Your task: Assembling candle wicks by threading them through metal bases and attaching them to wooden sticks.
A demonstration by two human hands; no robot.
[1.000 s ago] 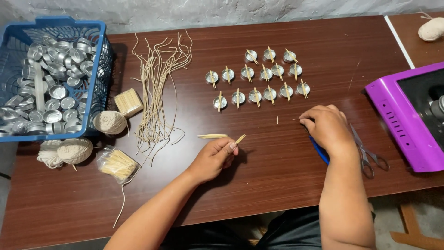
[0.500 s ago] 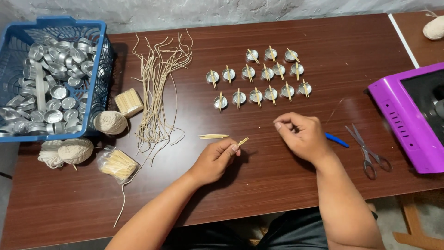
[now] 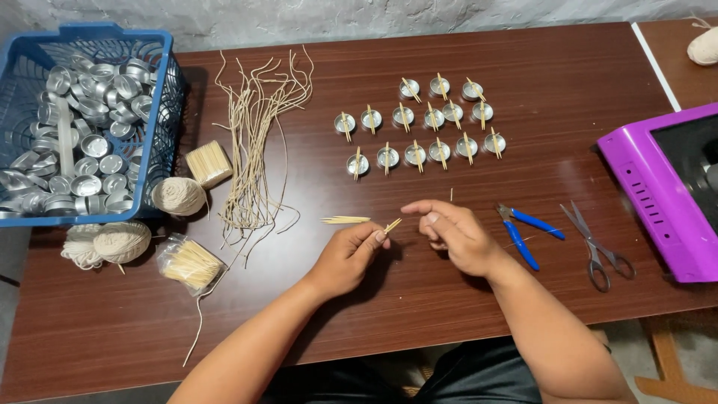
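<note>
**Left hand pinches small sticks, right hand curled just beside them**

The left hand (image 3: 348, 254) closes thumb and fingers on a few thin wooden sticks (image 3: 392, 224), whose tips poke out up and to the right of the pinch. Just right of those tips, the right hand (image 3: 452, 236) rests on the brown table (image 3: 523, 329) with fingers loosely curled, the forefinger stretched toward the left hand; whether it holds anything cannot be told. A small bundle of loose sticks (image 3: 345, 220) lies just above the left hand's knuckles. Right of the right hand lie blue-handled pliers (image 3: 523, 232), then scissors (image 3: 598, 247). Farther up from both hands stand 3 rows of small metal cups (image 3: 419, 123), each with a stick across it. Far left of the grip lie cord pieces (image 3: 254, 142) and a blue basket (image 3: 161, 45) of empty cups.
</note>
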